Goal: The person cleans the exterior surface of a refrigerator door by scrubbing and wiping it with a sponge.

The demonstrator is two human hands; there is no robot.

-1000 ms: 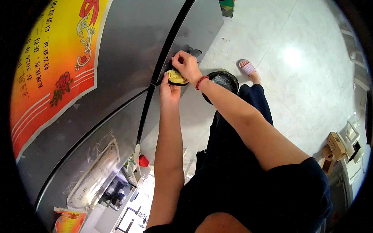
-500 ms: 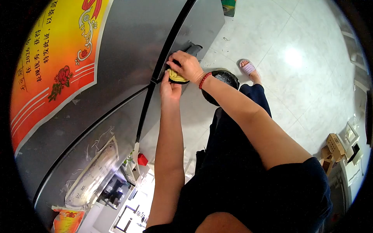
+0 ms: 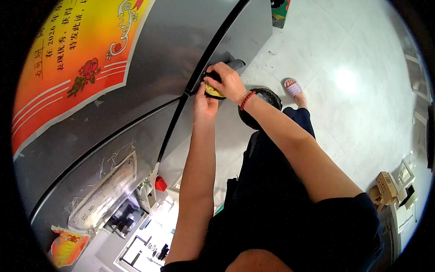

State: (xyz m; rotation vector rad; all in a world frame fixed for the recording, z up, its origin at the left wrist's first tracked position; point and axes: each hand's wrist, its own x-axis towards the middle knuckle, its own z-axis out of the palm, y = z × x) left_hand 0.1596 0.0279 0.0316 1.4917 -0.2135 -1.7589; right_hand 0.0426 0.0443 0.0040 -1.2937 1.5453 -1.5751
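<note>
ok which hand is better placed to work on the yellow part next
Probably the right hand: it reaches over the yellow-and-black item from above in the picture, while the left hand seems busy supporting its lower edge.

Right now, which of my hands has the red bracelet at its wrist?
Your right hand, at the yellow item: red beads circle its wrist, while the left hand has a bare wrist.

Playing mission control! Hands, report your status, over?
Left hand holds yellow thing. Right hand over it, grip unclear, blocking part from view. Bin nearby, seemingly not blocking.
</note>
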